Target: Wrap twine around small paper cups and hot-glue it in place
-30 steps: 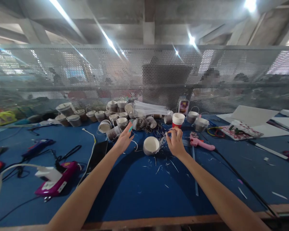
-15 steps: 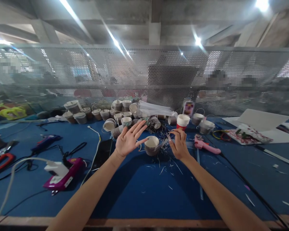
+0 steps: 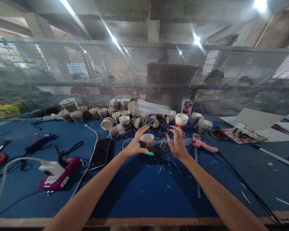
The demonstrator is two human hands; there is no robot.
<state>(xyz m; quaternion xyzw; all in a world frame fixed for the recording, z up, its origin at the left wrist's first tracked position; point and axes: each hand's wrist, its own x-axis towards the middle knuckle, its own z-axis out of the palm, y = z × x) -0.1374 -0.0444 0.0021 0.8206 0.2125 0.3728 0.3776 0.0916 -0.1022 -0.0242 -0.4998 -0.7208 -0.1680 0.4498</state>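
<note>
Standing on the blue table (image 3: 139, 192), the grey-sided cup (image 3: 147, 138) has your left hand (image 3: 135, 144) at its left, open and curved. Your right hand (image 3: 177, 142) is bent to the cup's right, near a translucent strip (image 3: 158, 142); whether it pinches that, I cannot tell.

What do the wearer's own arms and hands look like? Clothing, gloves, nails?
Left forearm and right forearm: bare, no sleeves in view. Left hand: ungloved, long glossy turquoise thumbnail. Right hand: also ungloved, long nails, colour unclear. No watch or bracelet visible.
</note>
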